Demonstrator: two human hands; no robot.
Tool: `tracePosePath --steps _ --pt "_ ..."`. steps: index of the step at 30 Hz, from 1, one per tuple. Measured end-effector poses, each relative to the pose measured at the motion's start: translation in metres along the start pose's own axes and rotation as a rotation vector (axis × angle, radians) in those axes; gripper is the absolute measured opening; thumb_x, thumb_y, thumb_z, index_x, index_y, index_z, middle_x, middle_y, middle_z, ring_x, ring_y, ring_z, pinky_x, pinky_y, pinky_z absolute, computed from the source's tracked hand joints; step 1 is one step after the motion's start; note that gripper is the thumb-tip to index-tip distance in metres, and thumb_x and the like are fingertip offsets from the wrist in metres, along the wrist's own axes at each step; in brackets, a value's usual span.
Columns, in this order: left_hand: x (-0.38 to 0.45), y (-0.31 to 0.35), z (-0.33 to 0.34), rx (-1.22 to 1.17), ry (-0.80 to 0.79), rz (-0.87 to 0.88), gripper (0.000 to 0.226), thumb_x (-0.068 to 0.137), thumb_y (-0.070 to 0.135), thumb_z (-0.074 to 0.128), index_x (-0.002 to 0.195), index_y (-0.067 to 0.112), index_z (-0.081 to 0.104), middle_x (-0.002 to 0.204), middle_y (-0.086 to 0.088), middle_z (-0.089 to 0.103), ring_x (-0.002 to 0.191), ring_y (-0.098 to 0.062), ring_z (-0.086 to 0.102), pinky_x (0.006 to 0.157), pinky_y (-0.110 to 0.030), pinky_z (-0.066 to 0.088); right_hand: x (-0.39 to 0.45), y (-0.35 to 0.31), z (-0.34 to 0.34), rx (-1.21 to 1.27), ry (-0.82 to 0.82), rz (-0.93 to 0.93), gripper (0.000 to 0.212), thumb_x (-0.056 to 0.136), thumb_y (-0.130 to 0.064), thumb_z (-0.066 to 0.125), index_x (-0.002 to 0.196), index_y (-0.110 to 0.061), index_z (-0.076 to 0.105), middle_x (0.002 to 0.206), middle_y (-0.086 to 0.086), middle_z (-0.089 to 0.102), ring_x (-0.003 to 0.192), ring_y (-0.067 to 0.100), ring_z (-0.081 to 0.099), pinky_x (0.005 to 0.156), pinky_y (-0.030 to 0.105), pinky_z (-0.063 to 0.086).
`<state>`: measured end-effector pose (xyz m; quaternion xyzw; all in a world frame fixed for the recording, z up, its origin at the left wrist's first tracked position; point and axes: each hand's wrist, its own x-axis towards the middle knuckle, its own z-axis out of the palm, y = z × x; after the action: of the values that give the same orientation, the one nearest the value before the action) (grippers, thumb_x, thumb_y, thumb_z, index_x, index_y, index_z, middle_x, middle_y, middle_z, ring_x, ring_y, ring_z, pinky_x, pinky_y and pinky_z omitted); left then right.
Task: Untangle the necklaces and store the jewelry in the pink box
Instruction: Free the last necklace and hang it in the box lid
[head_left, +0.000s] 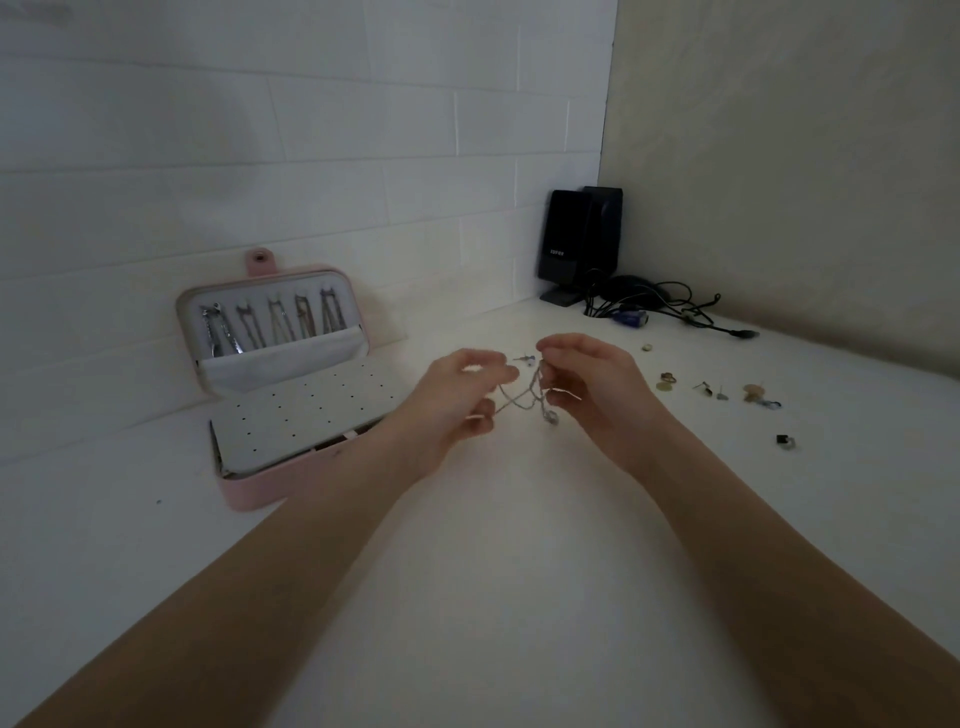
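A tangle of thin silvery necklaces (527, 400) hangs between my two hands above the white table. My left hand (457, 402) pinches a strand at its left side. My right hand (592, 389) pinches the chains at the top right, and a small pendant dangles below. The pink box (249, 493) lies open to the left, its lid leaning on the wall with several chains hooked inside and a white perforated panel lying flat. One stud earring (523, 358) lies just behind my hands.
Loose jewelry lies to the right: rings (666, 379), stud earrings (711, 391), a small bead (647, 347) and a dark ring (785, 441). A black speaker (579, 244) and tangled cables (654, 306) sit in the far corner. Walls close the back and right.
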<state>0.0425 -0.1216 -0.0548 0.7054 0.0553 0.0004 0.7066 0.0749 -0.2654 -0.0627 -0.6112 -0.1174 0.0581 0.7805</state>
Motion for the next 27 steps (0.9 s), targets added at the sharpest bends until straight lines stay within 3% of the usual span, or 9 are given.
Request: tracePosePath --steps 3,5,8,12,17,23,27 --pt "-0.0053 -0.0027 0.0039 0.206 -0.083 0.016 0.008 0.085 0.025 0.065 0.083 0.018 0.069 0.064 0.003 0.031 0.048 -0.007 0.027 0.04 -0.015 0.027 -0.0027 -0.0025 0.0047 -0.001 -0.061 -0.001 0.015 0.088 0.0 0.052 0.09 -0.01 0.062 0.067 0.002 0.059 0.053 0.011 0.047 0.052 0.023 0.033" --pt "-0.0056 -0.0028 0.0029 0.247 -0.057 0.042 0.012 0.084 0.026 0.066 0.084 0.015 0.071 0.058 0.004 0.026 0.047 -0.008 0.025 0.039 -0.014 0.024 -0.0041 -0.0038 0.0048 0.002 -0.097 0.004 0.015 0.088 -0.001 0.054 0.094 -0.011 0.062 0.07 0.002 0.061 0.049 0.01 0.044 0.048 0.021 0.029" --pt "-0.0042 -0.0042 0.0004 0.266 0.02 0.06 0.011 0.083 0.026 0.067 0.085 0.016 0.07 0.057 0.007 0.039 0.055 -0.007 0.036 0.048 -0.017 0.03 -0.005 -0.0027 0.0039 0.028 -0.152 0.03 0.016 0.088 -0.003 0.056 0.098 -0.012 0.063 0.074 0.003 0.063 0.048 0.008 0.043 0.045 0.018 0.028" --pt "-0.0017 -0.0084 0.0009 0.11 0.017 0.118 0.004 0.085 0.016 0.066 0.086 0.013 0.067 0.079 0.004 0.061 0.073 -0.002 0.055 0.059 -0.013 0.048 -0.0054 -0.0013 0.0065 0.034 -0.197 0.056 0.016 0.088 -0.002 0.055 0.099 -0.011 0.063 0.074 0.003 0.061 0.048 0.008 0.043 0.042 0.016 0.029" --pt "0.0017 -0.0077 0.002 -0.206 0.027 0.118 0.004 0.084 0.001 0.063 0.081 0.003 0.064 0.089 -0.009 0.064 0.078 -0.012 0.062 0.075 -0.014 0.054 -0.0051 -0.0029 0.0059 0.124 -0.198 0.072 0.016 0.089 -0.002 0.054 0.098 -0.011 0.063 0.074 0.002 0.062 0.05 0.009 0.048 0.04 0.015 0.032" --pt "0.0023 -0.0056 0.002 -0.437 0.047 0.049 0.003 0.085 -0.005 0.059 0.083 -0.003 0.061 0.081 -0.01 0.064 0.077 -0.013 0.064 0.074 -0.016 0.055 -0.0055 0.0006 0.0061 0.124 -0.186 0.112 0.015 0.089 0.0 0.053 0.095 -0.01 0.062 0.07 0.002 0.064 0.053 0.01 0.057 0.04 0.015 0.036" --pt "0.0 -0.0001 0.0047 -0.44 0.041 0.011 0.009 0.083 -0.007 0.057 0.08 0.001 0.06 0.071 -0.006 0.054 0.057 -0.009 0.049 0.051 -0.013 0.048 -0.0048 0.0014 0.0057 0.149 -0.166 0.133 0.015 0.089 0.0 0.053 0.095 -0.01 0.062 0.071 0.002 0.061 0.049 0.009 0.052 0.039 0.015 0.035"
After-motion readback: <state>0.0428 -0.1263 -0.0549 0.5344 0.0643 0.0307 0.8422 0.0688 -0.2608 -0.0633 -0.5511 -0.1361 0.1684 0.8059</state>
